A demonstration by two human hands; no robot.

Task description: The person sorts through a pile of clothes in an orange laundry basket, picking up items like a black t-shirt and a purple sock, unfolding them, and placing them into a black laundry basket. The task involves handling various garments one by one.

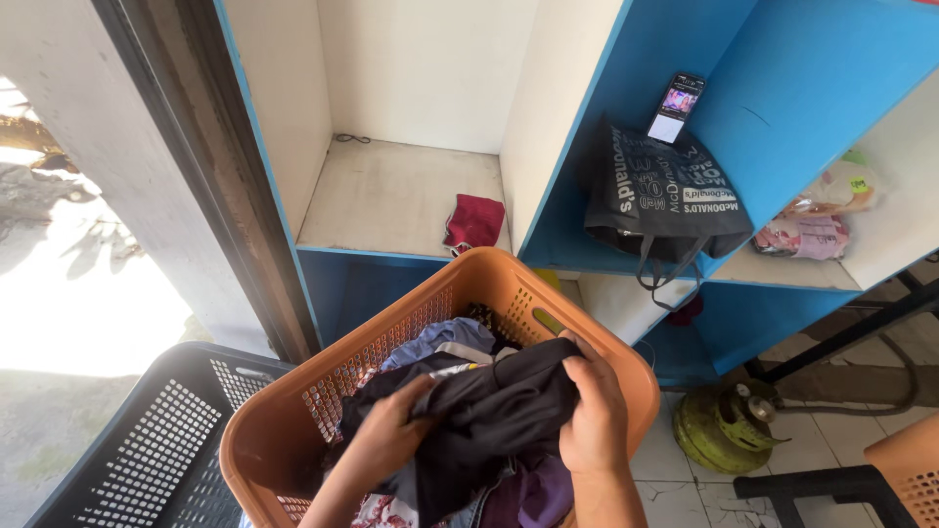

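while both hands grip it, left hand (383, 430) and right hand (593, 416) closed on black garment (499, 411), over orange laundry basket (489, 279)

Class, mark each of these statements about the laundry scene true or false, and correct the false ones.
1. Both hands grip a black garment. True: the left hand and the right hand each grasp it.
2. The garment is held over a blue basket. False: it is over the orange basket.
3. A red cloth lies on a shelf. True.
4. The phone lies flat on the floor. False: it leans against the blue wall of a shelf compartment, behind a black bag.
5. A black basket stands to the left of the orange one. True.
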